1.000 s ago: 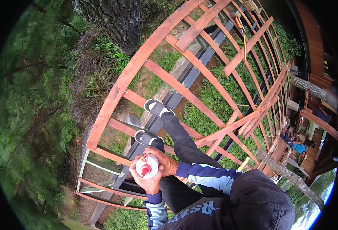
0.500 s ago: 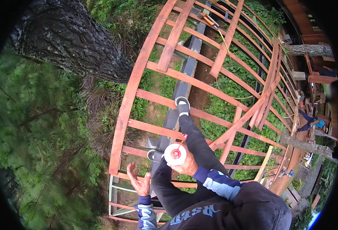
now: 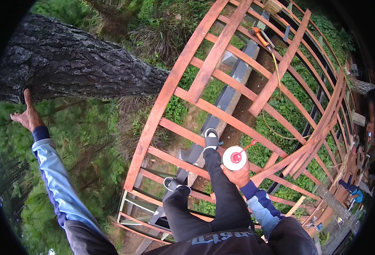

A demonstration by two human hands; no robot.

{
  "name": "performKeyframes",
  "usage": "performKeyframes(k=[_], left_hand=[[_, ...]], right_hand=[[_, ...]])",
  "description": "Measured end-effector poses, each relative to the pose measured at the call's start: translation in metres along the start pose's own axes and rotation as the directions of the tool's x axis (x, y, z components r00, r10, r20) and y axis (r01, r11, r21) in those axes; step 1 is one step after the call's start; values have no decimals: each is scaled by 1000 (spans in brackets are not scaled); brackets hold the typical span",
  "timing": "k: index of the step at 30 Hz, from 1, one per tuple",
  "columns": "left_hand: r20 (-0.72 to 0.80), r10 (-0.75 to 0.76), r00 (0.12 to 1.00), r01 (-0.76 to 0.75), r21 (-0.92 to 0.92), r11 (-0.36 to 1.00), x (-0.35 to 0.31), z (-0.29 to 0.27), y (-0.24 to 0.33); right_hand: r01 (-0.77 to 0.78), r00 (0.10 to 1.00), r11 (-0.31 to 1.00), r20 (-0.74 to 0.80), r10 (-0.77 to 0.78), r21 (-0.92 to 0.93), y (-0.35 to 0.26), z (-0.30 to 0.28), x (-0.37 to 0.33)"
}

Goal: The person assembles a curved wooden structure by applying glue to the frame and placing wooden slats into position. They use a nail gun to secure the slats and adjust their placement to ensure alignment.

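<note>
My right hand is wrapped round a white bottle, held upright over the timber frame in front of my right leg. A red cap sits on its top, with a thin red strap or stem ending in a small red tip at its side. My left arm reaches far out to the left, and my left hand is empty with its fingers spread. One fingertip overlaps the lower edge of a thick tree trunk; I cannot tell whether it touches the bark.
My shoes rest on a dark beam beneath a curved grid of reddish wooden slats, with gaps showing plants below. Loose boards lie across it. An orange power tool with a yellow cord lies farther off. Another person is at far right.
My left hand has swung from near my knee out to the left, toward the trunk. My right hand has carried the bottle right and slightly farther away. The view has shifted.
</note>
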State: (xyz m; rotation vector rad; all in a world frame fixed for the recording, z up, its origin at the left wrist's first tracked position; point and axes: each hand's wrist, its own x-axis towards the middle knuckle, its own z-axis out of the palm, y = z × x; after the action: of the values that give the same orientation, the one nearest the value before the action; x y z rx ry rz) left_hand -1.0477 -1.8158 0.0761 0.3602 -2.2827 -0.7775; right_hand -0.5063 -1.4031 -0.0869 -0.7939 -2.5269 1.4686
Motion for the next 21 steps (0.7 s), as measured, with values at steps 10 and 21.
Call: performKeyframes(k=[10,21], left_hand=[[-175,101,979,1,506,863,63,94,-11],[-136,201,970,-128,417,900,39,85,-21]], right_hand=[[-59,994,971,-100,36,-233,32,-75,86],[-139,973,976,-208,103,-165,-49,-48,157]])
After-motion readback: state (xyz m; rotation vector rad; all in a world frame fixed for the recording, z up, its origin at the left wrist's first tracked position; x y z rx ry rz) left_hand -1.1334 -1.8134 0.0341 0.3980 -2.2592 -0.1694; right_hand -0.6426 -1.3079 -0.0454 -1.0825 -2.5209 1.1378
